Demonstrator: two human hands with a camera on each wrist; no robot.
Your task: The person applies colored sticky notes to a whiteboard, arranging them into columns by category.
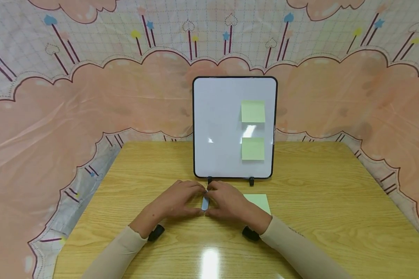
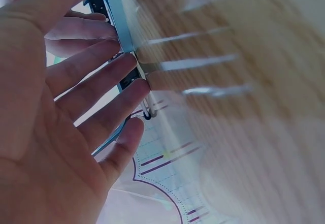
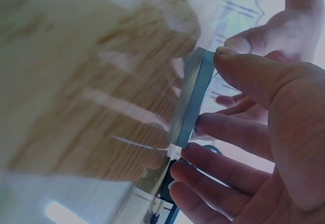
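Note:
In the head view, a slim blue-grey bar (image 1: 205, 203) lies lengthwise between my two hands, near the whiteboard's foot. My left hand (image 1: 179, 199) meets its left side, thumb at the near end and fingertips by the far end. From the other side my right hand (image 1: 228, 200) pinches it the same way. The right wrist view shows the bar (image 3: 194, 99) low over the wood, with a pale piece at its far end and the right thumb (image 3: 254, 71) on its near end. Left-hand fingers (image 2: 109, 94) extend past it in the left wrist view.
A black-framed whiteboard (image 1: 218, 116) stands upright behind the hands on small black feet (image 1: 251, 181). Two pale green sticky notes (image 1: 253, 111) are on its right half. A green note pad (image 1: 260, 202) lies on the wooden table (image 1: 310, 186), partly hidden by the right forearm. Patterned cloth (image 1: 143, 97) surrounds the table.

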